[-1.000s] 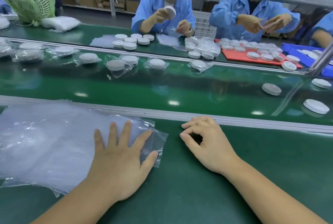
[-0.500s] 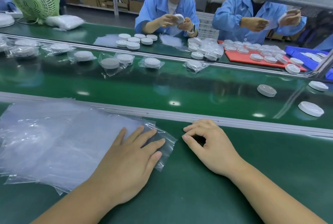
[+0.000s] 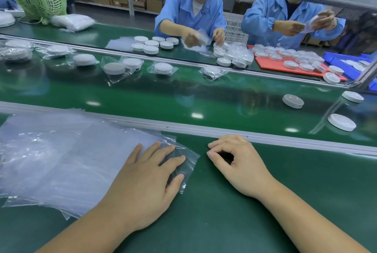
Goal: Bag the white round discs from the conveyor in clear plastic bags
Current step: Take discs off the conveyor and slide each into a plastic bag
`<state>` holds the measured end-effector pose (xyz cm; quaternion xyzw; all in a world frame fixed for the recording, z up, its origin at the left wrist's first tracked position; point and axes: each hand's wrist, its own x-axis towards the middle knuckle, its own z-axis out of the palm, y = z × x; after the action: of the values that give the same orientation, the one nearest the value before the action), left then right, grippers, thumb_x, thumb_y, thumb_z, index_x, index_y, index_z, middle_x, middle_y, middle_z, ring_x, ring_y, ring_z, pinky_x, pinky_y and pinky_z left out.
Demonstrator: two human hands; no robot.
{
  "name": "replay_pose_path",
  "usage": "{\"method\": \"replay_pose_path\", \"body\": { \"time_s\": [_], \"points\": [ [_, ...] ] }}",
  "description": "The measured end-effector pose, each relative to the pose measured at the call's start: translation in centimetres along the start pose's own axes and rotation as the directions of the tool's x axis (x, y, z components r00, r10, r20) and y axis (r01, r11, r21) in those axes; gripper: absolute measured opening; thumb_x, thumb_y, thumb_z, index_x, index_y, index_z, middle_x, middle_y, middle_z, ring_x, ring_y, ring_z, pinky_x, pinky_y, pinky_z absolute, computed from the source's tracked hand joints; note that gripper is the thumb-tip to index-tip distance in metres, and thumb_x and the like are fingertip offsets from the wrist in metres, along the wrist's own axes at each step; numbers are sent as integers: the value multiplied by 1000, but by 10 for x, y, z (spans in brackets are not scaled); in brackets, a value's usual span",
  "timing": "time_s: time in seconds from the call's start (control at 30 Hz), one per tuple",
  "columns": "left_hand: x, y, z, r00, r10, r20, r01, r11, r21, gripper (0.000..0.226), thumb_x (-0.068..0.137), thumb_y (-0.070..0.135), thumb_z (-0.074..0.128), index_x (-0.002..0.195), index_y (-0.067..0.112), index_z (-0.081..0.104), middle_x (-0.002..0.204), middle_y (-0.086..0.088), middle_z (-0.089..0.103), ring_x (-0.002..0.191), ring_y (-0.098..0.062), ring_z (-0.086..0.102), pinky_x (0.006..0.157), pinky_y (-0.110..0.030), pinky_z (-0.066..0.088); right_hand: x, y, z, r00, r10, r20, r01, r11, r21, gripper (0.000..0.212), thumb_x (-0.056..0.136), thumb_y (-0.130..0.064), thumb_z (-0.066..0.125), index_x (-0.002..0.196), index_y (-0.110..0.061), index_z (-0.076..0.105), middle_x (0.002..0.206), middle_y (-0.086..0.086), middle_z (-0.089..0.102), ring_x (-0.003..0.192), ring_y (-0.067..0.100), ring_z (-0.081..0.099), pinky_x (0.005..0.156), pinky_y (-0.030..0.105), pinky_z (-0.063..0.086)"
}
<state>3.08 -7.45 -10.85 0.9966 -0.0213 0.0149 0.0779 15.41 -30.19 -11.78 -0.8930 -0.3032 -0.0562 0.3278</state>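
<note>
While waiting at the near bench point(image 3: 224, 222), looks across a green conveyor point(image 3: 183, 93) running leftward: bagged discs point(image 3: 163, 68) along its far side, three bare white round discs point(image 3: 293, 101) at the right, all further left than a second ago yet well out of reach. Beside the rail point(image 3: 204, 130), at the left, a wide stack of clear plastic bags point(image 3: 61, 157). On it, left hand point(image 3: 146, 177) flat and spread, fingers straight, slid rightward since a second ago and dragging the top bag point(image 3: 188, 161) along, with its corner now poking past the stack, near the right hand point(image 3: 238, 163). By the rail, right hand unmoved, loosely curled, holding nothing. Means one bag nearly singled out and ready to open; no disc taken yet. Next, probably: lift that bag clear, then reach right for the nearest disc point(image 3: 341, 122) once close enough.
</note>
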Motion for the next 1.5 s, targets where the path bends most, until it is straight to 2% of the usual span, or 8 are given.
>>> {"method": "replay_pose_path", "body": {
  "time_s": [0.17, 0.97, 1.27, 1.4, 1.5],
  "points": [
    [1, -1, 1, 1000, -1, -5, 1, 1000, 9, 72, 88, 66, -8, 153, 49, 19, 162, 25, 10, 151, -5, -4, 124, -42, -3, 0, 3, 1, 1000, 1, -10, -1, 1000, 6, 10, 94, -40, 67, 87, -41, 74, 106, -37, 67, 119, -6, 50, 109, 40, 40],
    [-1, 2, -2, 1000, 3, -17, -4, 999, -37, 72, 86, 62, 0, 152, 48, 26, 161, 26, 15, 152, -5, -1, 124, -40, -3, -1, 3, 2, 1000, 12, 2, -12, 1000, -19, 14, 93, -46, 62, 89, -42, 75, 109, -41, 63, 128, -12, 38, 114, 36, 35],
    [-1, 2, -1, 1000, 5, -27, -6, 1000, -29, 72, 85, 60, -1, 151, 48, 26, 161, 25, 14, 152, -5, 0, 124, -39, -4, -1, -1, 1, 1000, 13, 0, -13, 1000, 5, 12, 90, -54, 58, 81, -54, 66, 108, -39, 65, 127, -9, 41, 112, 36, 37],
    [0, 1, 0, 999, 9, -33, -11, 999, -38, 71, 86, 60, 2, 151, 48, 29, 161, 25, 16, 152, -6, 1, 124, -39, -3, -1, -3, 1, 1000, 14, -7, -14, 1000, 7, 18, 87, -61, 51, 81, -54, 67, 108, -40, 65, 126, -10, 41, 111, 34, 38],
    [0, 1, 1, 999, 12, -33, -13, 999, -49, 69, 88, 60, 5, 150, 47, 32, 161, 23, 20, 152, -7, 5, 125, -40, -1, -1, -3, 0, 1000, 11, -9, -11, 1000, 4, 15, 88, -58, 55, 82, -53, 68, 109, -39, 65, 127, -6, 42, 110, 33, 38]
  ]
}}
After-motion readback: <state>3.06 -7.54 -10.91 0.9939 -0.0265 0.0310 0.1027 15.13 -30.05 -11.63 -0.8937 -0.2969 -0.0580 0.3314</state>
